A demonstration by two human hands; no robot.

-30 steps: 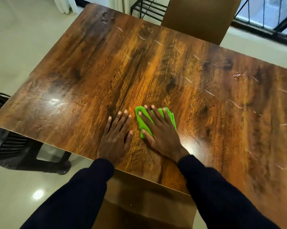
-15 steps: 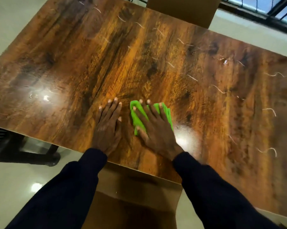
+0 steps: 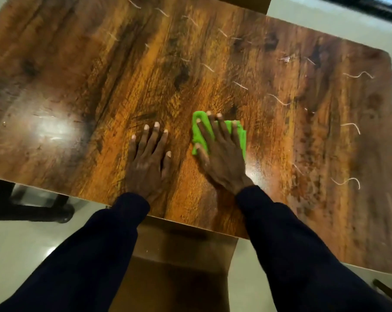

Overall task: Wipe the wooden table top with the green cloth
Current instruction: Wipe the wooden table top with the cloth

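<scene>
the cloth (image 3: pixel 198 134) lies flat on the table top (image 3: pixel 89 75), about midway along the near edge and a little way in from it. the right hand (image 3: pixel 223 158) lies on top of the cloth, fingers spread toward the far edge, wrist toward the near edge. the left hand (image 3: pixel 148 163) rests flat on the table top just left of the cloth, not touching it. thin strands (image 3: pixel 240 85) lie scattered across the far half and along the right edge. a chair (image 3: pixel 181 251) stands at the near edge, directly before the two hands.
</scene>
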